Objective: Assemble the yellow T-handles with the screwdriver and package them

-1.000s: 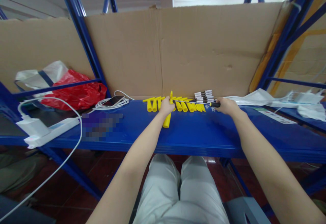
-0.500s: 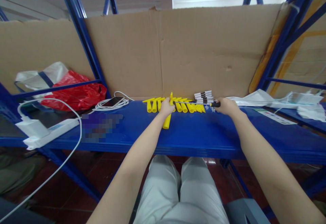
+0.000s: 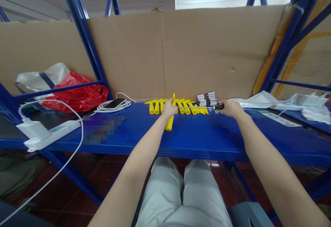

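My left hand (image 3: 170, 109) is closed around a yellow plastic piece with a tube-like handle (image 3: 169, 124); its pointed end sticks up above my fingers. In my right hand (image 3: 230, 107) is a screwdriver (image 3: 219, 106) with a black and yellow handle, held level. Its long thin shaft reaches left to the yellow piece by my left fingers; the exact contact is too small to make out. Behind stands a row of similar yellow pieces (image 3: 188, 109). Near the screwdriver's handle lie a stack of white and dark pieces (image 3: 207, 98) and small metallic bits (image 3: 213, 111), probably screws.
A blue shelf top (image 3: 207, 137) bears everything, with a cardboard sheet (image 3: 201, 48) behind. At left are a red plastic bag (image 3: 77, 91), a phone (image 3: 115, 103) beside a coiled white cable (image 3: 108, 107), and a power strip (image 3: 55, 134). A printed sheet (image 3: 279, 117) lies at right.
The screwdriver's handle has dipped slightly, so its shaft now lies nearer level. My left hand and the yellow piece stay where they were.
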`<state>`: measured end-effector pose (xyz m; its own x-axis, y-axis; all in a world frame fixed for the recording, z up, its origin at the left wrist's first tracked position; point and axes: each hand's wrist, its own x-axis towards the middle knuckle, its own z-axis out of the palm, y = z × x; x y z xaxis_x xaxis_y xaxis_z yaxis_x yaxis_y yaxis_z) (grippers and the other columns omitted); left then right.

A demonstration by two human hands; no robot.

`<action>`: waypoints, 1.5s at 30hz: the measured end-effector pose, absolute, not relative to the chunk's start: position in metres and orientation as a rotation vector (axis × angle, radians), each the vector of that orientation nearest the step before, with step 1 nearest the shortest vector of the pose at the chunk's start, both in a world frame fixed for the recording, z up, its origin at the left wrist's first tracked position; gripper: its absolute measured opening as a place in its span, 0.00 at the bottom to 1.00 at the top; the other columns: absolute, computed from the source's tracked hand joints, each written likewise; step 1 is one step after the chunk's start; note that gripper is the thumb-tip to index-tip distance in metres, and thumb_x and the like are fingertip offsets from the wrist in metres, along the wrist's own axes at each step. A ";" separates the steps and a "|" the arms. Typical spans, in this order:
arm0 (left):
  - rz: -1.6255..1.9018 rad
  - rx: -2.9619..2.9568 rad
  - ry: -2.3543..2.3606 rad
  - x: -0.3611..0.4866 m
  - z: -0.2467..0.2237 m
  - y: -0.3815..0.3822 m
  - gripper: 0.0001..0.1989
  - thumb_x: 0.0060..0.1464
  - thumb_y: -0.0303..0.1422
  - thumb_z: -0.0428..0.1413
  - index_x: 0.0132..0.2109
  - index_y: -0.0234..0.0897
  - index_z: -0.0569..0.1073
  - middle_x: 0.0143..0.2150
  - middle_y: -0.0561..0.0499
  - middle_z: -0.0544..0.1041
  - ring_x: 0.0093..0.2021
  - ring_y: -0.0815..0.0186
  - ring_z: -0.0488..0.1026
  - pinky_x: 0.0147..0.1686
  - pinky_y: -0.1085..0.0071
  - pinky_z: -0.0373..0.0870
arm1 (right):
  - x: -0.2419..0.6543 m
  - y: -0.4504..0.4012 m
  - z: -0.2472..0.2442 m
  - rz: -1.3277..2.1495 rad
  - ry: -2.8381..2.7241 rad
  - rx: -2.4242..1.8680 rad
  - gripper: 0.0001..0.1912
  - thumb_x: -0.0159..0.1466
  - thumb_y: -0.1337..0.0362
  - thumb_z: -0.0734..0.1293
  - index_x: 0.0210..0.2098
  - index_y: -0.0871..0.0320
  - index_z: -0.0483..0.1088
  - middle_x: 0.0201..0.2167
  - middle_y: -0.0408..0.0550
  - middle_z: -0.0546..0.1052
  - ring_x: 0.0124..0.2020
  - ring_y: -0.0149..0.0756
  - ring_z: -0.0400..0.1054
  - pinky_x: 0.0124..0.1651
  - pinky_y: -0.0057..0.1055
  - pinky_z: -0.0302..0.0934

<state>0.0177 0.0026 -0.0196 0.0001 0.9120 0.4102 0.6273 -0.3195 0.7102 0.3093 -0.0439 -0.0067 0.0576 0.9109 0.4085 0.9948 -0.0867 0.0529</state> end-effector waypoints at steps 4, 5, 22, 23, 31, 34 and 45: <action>1.289 1.938 1.521 0.019 -0.021 0.005 0.11 0.44 0.19 0.54 0.37 0.34 0.70 0.37 0.47 0.77 0.39 0.62 0.75 0.41 0.69 0.70 | 0.309 -0.041 -0.008 -0.485 -2.000 -2.018 0.11 0.53 0.60 0.66 0.36 0.52 0.74 0.35 0.50 0.80 0.38 0.46 0.74 0.36 0.33 0.60; 1.293 1.937 1.501 0.019 -0.022 0.006 0.12 0.44 0.19 0.54 0.37 0.34 0.70 0.37 0.47 0.77 0.39 0.62 0.75 0.41 0.69 0.70 | 0.308 -0.041 -0.009 -0.477 -2.022 -1.998 0.11 0.52 0.61 0.67 0.35 0.53 0.74 0.35 0.49 0.80 0.38 0.46 0.74 0.35 0.33 0.60; 1.277 2.044 1.059 0.036 -0.029 0.006 0.20 0.42 0.18 0.54 0.44 0.34 0.73 0.42 0.47 0.79 0.46 0.60 0.74 0.49 0.65 0.70 | 0.269 -0.041 -0.017 0.134 -2.416 -1.647 0.11 0.51 0.57 0.71 0.32 0.55 0.77 0.31 0.45 0.80 0.35 0.41 0.73 0.36 0.31 0.64; 1.271 2.058 1.043 0.038 -0.028 0.005 0.20 0.41 0.18 0.54 0.45 0.34 0.73 0.42 0.47 0.79 0.46 0.60 0.74 0.50 0.65 0.70 | 0.268 -0.041 -0.018 0.168 -2.412 -1.631 0.11 0.51 0.57 0.72 0.32 0.55 0.77 0.32 0.45 0.80 0.36 0.41 0.73 0.38 0.32 0.64; 1.189 2.162 0.967 0.047 -0.023 -0.014 0.24 0.43 0.17 0.56 0.50 0.33 0.74 0.50 0.44 0.78 0.54 0.57 0.72 0.56 0.62 0.67 | 0.257 -0.039 -0.024 0.292 -2.286 -1.496 0.13 0.59 0.56 0.69 0.38 0.57 0.76 0.36 0.49 0.80 0.38 0.39 0.74 0.42 0.33 0.67; 1.098 2.218 0.907 0.049 -0.021 -0.022 0.25 0.44 0.17 0.54 0.51 0.34 0.74 0.52 0.45 0.78 0.57 0.57 0.71 0.58 0.61 0.65 | 0.248 -0.038 -0.024 0.163 -2.159 -1.470 0.12 0.61 0.60 0.67 0.42 0.59 0.74 0.38 0.52 0.80 0.38 0.39 0.74 0.43 0.33 0.67; 1.066 2.419 0.656 0.048 -0.033 -0.005 0.26 0.45 0.20 0.56 0.53 0.34 0.71 0.56 0.44 0.76 0.57 0.56 0.71 0.58 0.58 0.66 | 0.239 -0.030 -0.031 -0.003 -2.017 -1.387 0.04 0.62 0.66 0.65 0.32 0.58 0.72 0.31 0.50 0.79 0.33 0.38 0.73 0.39 0.32 0.65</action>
